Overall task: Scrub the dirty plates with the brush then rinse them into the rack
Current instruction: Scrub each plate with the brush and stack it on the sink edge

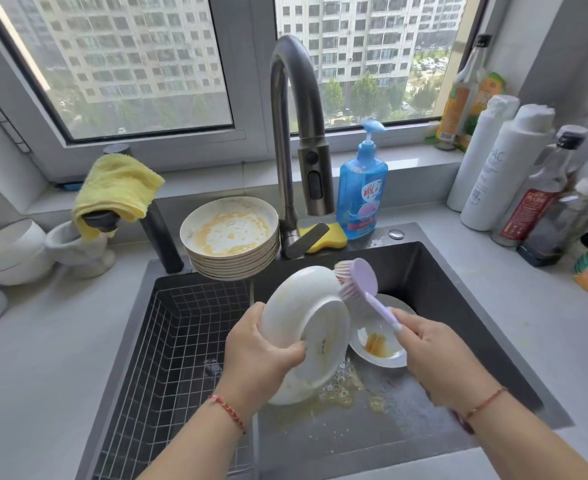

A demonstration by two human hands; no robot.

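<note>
My left hand (258, 348) grips a white plate (306, 320) by its rim, tilted with its underside toward me, above the dark sink (459, 306). My right hand (427, 351) holds the handle of a purple brush (358, 284), whose bristles touch the plate's upper right edge. Below lies another white plate (386, 355) with brown sauce in it. A stack of several dirty plates (230, 237) sits on the sink's back rim. The wire rack (175, 341) fills the sink's left half.
A grey faucet (296, 133) arches over the sink, beside a blue soap bottle (362, 192) and a yellow sponge (330, 237). Bottles (514, 174) crowd the right counter. A yellow cloth (116, 188) and white bowls (12, 251) are at the left. Greasy suds lie on the sink floor.
</note>
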